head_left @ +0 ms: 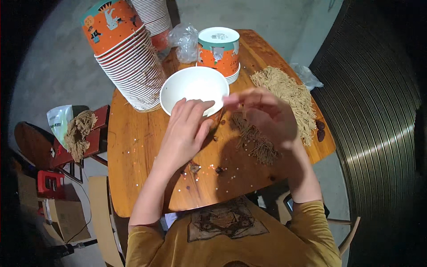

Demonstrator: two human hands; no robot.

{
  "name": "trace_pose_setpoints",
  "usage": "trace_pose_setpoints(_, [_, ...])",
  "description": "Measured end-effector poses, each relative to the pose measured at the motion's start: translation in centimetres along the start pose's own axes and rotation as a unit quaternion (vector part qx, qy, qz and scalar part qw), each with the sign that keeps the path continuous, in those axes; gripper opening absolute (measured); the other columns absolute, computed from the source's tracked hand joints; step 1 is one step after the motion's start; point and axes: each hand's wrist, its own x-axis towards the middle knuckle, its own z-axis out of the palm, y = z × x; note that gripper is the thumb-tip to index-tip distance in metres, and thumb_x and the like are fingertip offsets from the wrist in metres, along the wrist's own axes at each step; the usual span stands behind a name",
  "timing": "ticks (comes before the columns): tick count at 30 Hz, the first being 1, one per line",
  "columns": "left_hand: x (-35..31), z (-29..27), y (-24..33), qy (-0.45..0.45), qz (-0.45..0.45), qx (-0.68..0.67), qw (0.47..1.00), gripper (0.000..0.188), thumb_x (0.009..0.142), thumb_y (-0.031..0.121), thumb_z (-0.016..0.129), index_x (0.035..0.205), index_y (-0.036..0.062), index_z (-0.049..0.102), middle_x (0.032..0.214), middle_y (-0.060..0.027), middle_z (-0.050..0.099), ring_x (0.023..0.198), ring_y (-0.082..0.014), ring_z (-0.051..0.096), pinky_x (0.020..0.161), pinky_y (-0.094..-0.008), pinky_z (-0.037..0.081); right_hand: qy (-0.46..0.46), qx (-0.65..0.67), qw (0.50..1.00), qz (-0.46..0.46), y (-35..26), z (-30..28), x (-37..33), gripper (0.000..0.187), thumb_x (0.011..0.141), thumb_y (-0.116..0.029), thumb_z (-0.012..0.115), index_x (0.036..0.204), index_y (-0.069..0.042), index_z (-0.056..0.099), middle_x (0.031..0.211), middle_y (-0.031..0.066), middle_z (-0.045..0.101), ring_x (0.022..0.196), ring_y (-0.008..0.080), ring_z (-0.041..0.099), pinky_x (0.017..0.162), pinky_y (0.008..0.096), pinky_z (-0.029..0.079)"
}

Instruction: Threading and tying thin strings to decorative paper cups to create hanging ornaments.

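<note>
A round white paper bowl [194,84] sits on the wooden table, its inside facing up. My left hand [187,124] grips its near rim, the fingers reaching over the edge and the thumb lower, outside it. Near the bowl's right rim hovers my right hand [271,115], fingers stretched toward the bowl with a gap to the thumb; motion blurs the fingertips, and I make out nothing between them. Partly beneath that hand, dark brown stringy bunches [263,151] lie on the table. A large heap of tan, noodle-like strands [289,95] spreads beyond it.
A tall stack of orange printed paper bowls [129,66] leans at the left. Upside-down orange bowls [219,58] stand behind the white one, beside a clear plastic bag [183,42]. Dark wrinkled dates [320,130] lie at the table's right edge. Small pale and orange bits dot the wood [133,178].
</note>
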Motion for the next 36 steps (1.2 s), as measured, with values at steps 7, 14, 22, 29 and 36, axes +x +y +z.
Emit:
trace_pose_setpoints(7, [-0.6,-2.5,1.7,0.058,-0.061,-0.279,0.957,0.035,0.085,0.006,0.057,0.119,0.0031,0.052,0.107,-0.0155,0.056,0.097,-0.0332,0.057,0.084,-0.0388,0.047,-0.033,0.077,0.984,0.155,-1.1,3.9,-0.3,0.013,0.087,-0.014,0.056,0.087,-0.001,0.060,0.085,0.0051,0.062,0.069,0.0079,0.054,0.065,0.0226,0.045])
trace_pose_setpoints(14, [1.6,-0.7,1.3,-0.026,-0.076,-0.078,0.994,0.034,0.081,0.019,0.066,0.104,-0.0013,0.052,0.097,-0.0173,0.059,0.093,-0.0355,0.057,0.079,-0.0428,0.046,-0.119,-0.081,0.989,0.036,1.9,6.1,-3.9,0.010,0.089,-0.011,0.061,0.093,-0.003,0.063,0.092,0.0027,0.065,0.074,0.0102,0.061,0.066,0.0240,0.049])
trace_pose_setpoints(22, [0.9,-0.9,-0.3,-0.115,-0.050,0.004,0.992,0.035,0.080,0.022,0.067,0.107,0.0037,0.054,0.095,-0.0145,0.061,0.094,-0.0352,0.057,0.083,-0.0442,0.044,0.036,-0.067,0.990,0.121,3.0,4.0,-5.6,0.013,0.088,-0.005,0.060,0.100,-0.003,0.060,0.091,0.0073,0.068,0.082,0.0102,0.064,0.072,0.0234,0.049])
trace_pose_setpoints(29, [3.4,1.9,0.0,-0.119,-0.046,-0.003,0.992,0.033,0.082,0.027,0.063,0.098,-0.0002,0.055,0.093,-0.0176,0.060,0.090,-0.0362,0.058,0.079,-0.0441,0.046,0.122,-0.211,0.956,0.161,4.3,2.4,-4.7,0.023,0.083,-0.019,0.067,0.101,-0.006,0.061,0.083,0.0063,0.068,0.069,0.0078,0.059,0.065,0.0248,0.048])
trace_pose_setpoints(36, [4.1,0.6,0.3,-0.170,-0.147,-0.041,0.974,0.027,0.083,0.011,0.056,0.109,0.0036,0.054,0.092,-0.0204,0.065,0.086,-0.0400,0.061,0.075,-0.0460,0.048,0.220,-0.213,0.948,0.085,6.3,0.2,-4.7,0.014,0.083,-0.016,0.065,0.089,-0.005,0.060,0.067,0.0020,0.056,0.060,0.0080,0.049,0.058,0.0237,0.042])
